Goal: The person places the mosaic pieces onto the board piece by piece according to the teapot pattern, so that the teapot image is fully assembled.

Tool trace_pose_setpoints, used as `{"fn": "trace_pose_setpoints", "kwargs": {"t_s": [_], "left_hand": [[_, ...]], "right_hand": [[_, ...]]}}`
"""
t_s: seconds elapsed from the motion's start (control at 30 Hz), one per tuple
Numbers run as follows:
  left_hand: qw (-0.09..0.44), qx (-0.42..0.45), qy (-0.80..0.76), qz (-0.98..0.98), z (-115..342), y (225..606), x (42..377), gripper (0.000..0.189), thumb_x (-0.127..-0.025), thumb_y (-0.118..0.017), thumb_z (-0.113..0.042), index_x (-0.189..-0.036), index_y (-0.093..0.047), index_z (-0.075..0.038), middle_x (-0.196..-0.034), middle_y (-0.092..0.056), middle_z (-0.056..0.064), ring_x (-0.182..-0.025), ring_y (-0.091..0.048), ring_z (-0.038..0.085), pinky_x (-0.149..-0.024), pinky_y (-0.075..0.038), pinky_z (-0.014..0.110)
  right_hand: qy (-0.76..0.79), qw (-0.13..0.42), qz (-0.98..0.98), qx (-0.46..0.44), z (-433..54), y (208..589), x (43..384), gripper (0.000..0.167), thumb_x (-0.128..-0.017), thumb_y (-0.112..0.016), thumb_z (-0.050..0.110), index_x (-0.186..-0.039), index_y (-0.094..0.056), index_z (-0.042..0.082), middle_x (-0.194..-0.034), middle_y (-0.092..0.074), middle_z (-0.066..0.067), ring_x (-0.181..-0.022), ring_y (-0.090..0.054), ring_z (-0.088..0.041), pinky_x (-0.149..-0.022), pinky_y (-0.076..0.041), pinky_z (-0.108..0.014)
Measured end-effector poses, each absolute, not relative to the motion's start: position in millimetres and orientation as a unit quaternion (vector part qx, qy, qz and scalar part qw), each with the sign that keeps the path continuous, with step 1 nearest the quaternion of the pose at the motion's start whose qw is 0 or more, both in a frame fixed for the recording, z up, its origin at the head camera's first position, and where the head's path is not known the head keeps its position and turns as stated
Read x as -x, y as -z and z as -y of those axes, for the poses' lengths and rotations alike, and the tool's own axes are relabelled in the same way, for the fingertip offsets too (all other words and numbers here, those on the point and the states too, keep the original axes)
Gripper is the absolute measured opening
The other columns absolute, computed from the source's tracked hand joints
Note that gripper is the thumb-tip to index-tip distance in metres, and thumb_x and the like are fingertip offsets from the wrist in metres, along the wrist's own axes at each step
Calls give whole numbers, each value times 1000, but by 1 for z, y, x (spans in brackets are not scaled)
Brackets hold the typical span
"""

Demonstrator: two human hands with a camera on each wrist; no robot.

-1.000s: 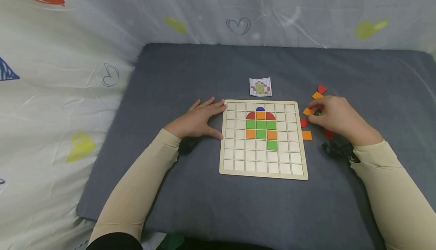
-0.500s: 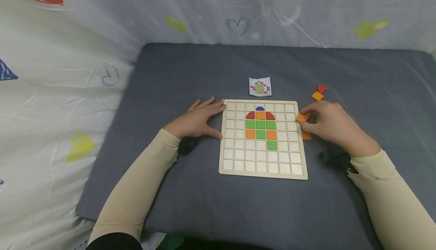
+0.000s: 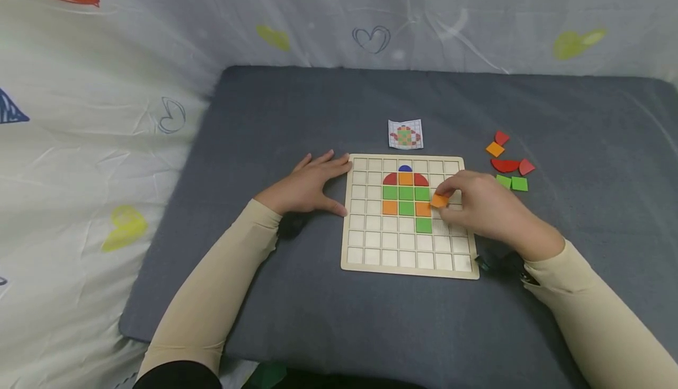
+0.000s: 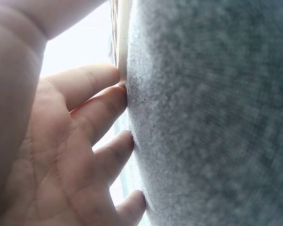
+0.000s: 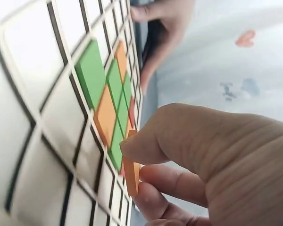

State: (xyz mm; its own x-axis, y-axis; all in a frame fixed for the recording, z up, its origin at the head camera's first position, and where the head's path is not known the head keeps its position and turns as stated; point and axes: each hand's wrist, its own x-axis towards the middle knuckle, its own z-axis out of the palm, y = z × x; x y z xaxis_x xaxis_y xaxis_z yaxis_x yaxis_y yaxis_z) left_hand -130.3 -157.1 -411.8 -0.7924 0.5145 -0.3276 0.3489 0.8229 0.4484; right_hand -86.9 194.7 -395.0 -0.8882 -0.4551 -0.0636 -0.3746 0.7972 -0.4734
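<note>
A wooden grid board (image 3: pixel 371 264) lies on the table with green, orange, red and blue tiles set in its upper middle cells. My right hand (image 3: pixel 489 209) pinches an orange square tile (image 3: pixel 439 200) between thumb and fingers, over the board just right of the placed tiles. In the right wrist view that orange tile (image 5: pixel 131 165) is seen nearly edge-on, close to a row of green tiles (image 5: pixel 114 150). My left hand (image 3: pixel 307 188) is spread at the board's left side, its fingertips and thumb tip at the edge; the left wrist view shows two fingertips (image 4: pixel 119 87) against the board's side.
A small picture card (image 3: pixel 405 135) with a coloured grid pattern lies behind the board. Right of the board are loose tiles: an orange one (image 3: pixel 495 149), a red half-round (image 3: pixel 505 166), green squares (image 3: pixel 519 184) and red quarter-rounds (image 3: pixel 527 167). A printed cloth (image 3: pixel 318 18) hangs behind the grey table.
My right hand has taken the orange tile from the loose pieces and carried it left over the board. More loose tiles are uncovered. My left hand has stayed at the board's edge.
</note>
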Motion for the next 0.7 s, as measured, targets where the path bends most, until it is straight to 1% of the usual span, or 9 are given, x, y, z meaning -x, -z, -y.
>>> {"fn": "trace_pose_setpoints", "kwargs": {"t_s": [0.1,0.2,0.3,0.43,0.6,0.7], "left_hand": [[224,-233,-185,-928,156,411,130,112,-79,-89,-55,-168,-28,-25,-175,-15,-6,-164,0,20,-130,8,53],[226,-234,-183,-928,156,412,130,112,-79,-88,-56,-168,-27,-26,-175,-15,-6,-164,0,20,-130,8,53],[227,-234,-184,-927,156,413,129,112,-79,-88,-56,-168,-28,-26,-175,-15,-6,-164,0,20,-130,8,53],[224,-234,-184,-928,156,413,128,111,-79,-88,-55,-168,-28,-25,-175,-16,-6,-164,-1,21,-130,7,54],[223,-236,-186,-927,158,410,128,111,-80,-88,-54,-168,-28,-24,-175,-16,-5,-164,-1,22,-130,7,54],[223,-240,-186,-927,158,410,129,111,-80,-88,-55,-168,-28,-24,-176,-16,-4,-164,-1,22,-130,6,56]], "right_hand": [[236,84,-937,244,-188,395,83,25,-82,-79,12,-106,-80,6,-102,-75,-6,-89,-63,-22,-77,-54,-41],[248,83,-930,260,-183,395,80,22,-81,-79,11,-104,-80,9,-99,-74,-2,-86,-63,-19,-73,-53,-37],[255,85,-925,269,-178,397,77,21,-82,-80,13,-103,-81,11,-99,-74,1,-87,-64,-17,-72,-53,-36],[251,93,-919,290,-171,399,75,21,-83,-82,14,-105,-81,11,-101,-74,1,-91,-65,-18,-79,-56,-39],[245,103,-909,321,-160,403,72,21,-84,-80,10,-105,-81,12,-105,-74,1,-97,-66,-19,-88,-57,-43],[244,110,-906,329,-155,406,72,22,-85,-78,8,-107,-81,13,-106,-73,1,-97,-66,-18,-88,-56,-43]]}}
